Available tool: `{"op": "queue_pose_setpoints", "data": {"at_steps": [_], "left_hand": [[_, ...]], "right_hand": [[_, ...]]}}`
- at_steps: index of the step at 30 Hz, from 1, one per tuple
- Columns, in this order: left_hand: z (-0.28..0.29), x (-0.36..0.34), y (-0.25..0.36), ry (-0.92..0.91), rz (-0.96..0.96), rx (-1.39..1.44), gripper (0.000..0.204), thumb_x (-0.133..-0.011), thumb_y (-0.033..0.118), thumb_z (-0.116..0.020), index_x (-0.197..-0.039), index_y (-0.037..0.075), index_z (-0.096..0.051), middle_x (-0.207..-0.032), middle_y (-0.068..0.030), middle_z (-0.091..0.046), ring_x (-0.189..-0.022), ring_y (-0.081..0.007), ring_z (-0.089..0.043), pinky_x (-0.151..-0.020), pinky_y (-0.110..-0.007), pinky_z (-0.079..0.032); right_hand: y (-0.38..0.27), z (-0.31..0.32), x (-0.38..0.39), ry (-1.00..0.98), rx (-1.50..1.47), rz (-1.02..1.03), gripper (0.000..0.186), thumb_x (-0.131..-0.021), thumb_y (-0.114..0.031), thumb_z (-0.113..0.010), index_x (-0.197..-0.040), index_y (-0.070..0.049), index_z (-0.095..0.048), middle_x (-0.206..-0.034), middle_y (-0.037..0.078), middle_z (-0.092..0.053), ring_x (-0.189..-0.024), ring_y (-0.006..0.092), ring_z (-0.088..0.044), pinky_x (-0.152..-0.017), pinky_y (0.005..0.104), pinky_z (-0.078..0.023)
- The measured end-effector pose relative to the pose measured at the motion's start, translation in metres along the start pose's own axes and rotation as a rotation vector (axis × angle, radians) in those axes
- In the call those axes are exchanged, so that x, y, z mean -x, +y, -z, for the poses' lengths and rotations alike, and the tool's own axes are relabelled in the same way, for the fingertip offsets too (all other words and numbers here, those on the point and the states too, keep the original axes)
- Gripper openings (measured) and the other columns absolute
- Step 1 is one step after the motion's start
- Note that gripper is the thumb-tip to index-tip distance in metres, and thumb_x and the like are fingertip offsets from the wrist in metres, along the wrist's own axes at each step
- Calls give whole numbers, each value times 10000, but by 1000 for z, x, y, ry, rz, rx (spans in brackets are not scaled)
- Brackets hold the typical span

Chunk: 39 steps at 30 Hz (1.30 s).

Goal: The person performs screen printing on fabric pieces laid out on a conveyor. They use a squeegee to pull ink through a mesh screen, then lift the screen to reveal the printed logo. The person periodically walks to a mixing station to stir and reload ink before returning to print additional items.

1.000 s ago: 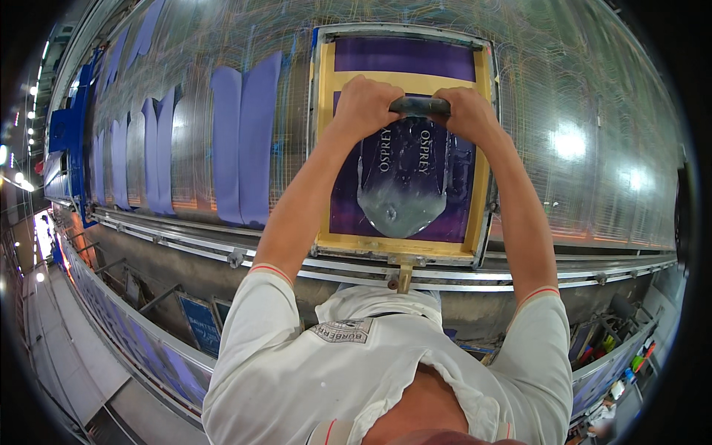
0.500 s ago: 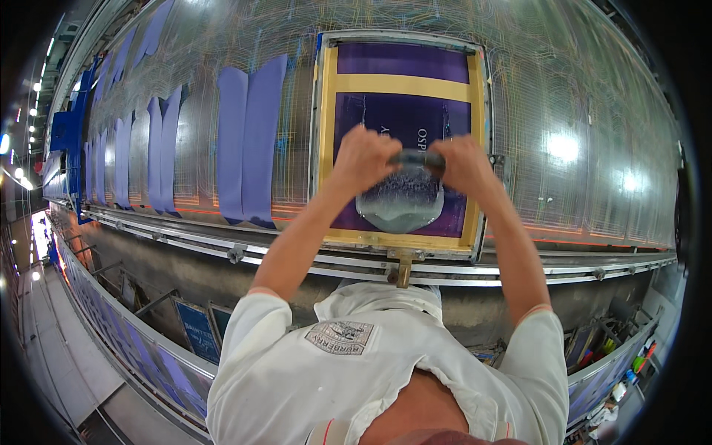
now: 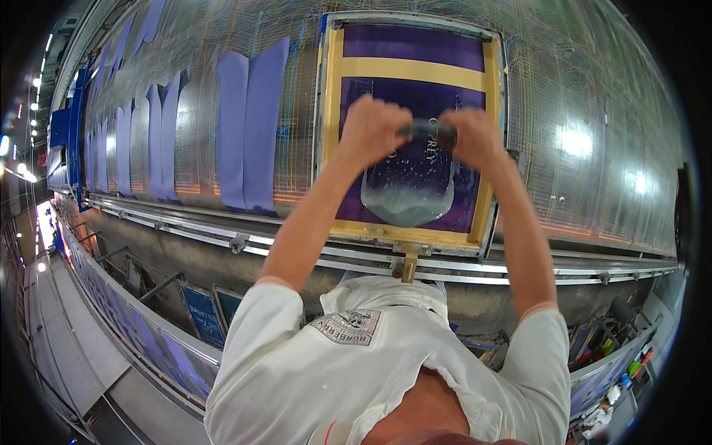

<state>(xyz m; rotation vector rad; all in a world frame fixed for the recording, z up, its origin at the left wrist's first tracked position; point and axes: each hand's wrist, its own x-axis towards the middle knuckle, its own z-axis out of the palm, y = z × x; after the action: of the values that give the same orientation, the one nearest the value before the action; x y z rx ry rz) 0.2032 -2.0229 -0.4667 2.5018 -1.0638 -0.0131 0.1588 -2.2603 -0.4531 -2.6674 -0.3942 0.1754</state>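
Note:
A screen-printing frame lies on the long table, with a purple mesh and yellow tape round its inner edges. My left hand and my right hand are both closed round the ends of a dark squeegee over the mesh. The squeegee's blade is mostly hidden under my hands. Between it and the frame's near edge lies a pool of clear-grey ink, thin and speckled toward the squeegee. White lettering shows on the mesh close to the squeegee.
Purple fabric pieces lie in rows on the table left of the frame. A metal rail runs along the near edge, with a brass-coloured bracket at the frame. Smaller frames stand below, and a blue machine part sits far left.
Both hands and the squeegee have moved away from me over the mesh. More of the thinly spread ink shows behind them. In the picture, the frame sits slightly higher and farther right.

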Motion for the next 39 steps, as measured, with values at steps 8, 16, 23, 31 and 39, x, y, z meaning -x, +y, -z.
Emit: {"op": "queue_pose_setpoints", "data": {"at_steps": [8, 16, 23, 31, 39], "left_hand": [[3, 120, 78, 50, 11, -39, 394, -627, 159, -868, -976, 155, -686, -1014, 30, -677, -891, -179, -628, -831, -356, -428], [12, 118, 65, -60, 117, 49, 350, -662, 170, -866, -986, 140, -735, -1000, 8, -702, -950, -215, -640, -907, -404, -446], [25, 103, 44, -227, 41, 117, 272, -770, 283, -821, -981, 124, -757, -961, -8, -717, -925, -254, -637, -856, -405, -447], [27, 94, 45, -270, 51, 120, 267, -790, 284, -807, -999, 125, -761, -961, -28, -721, -921, -258, -648, -859, -393, -458], [21, 91, 39, -268, 61, 108, 293, -790, 278, -803, -1021, 104, -755, -947, -82, -727, -915, -324, -677, -842, -418, -522]], "right_hand": [[-62, -8, 114, -78, -311, -80, 507, -798, -343, -848, -1222, -105, -705, -1234, 128, -695, -1218, 321, -590, -1049, 433, -448], [97, -35, 94, 519, -184, -849, 468, -959, -460, -642, -1163, -45, -712, -1195, 197, -706, -1151, 375, -640, -987, 465, -476], [95, -32, 91, 494, -189, -937, 521, -916, -530, -666, -1065, -38, -749, -967, 146, -749, -937, 330, -702, -868, 431, -516], [103, -34, 95, 477, -235, -915, 481, -931, -545, -648, -1042, -88, -745, -889, 101, -714, -875, 253, -666, -822, 412, -507], [115, -39, 93, 331, -309, -900, 554, -950, -590, -595, -1124, -83, -735, -879, 106, -731, -871, 273, -692, -836, 410, -507]]}}
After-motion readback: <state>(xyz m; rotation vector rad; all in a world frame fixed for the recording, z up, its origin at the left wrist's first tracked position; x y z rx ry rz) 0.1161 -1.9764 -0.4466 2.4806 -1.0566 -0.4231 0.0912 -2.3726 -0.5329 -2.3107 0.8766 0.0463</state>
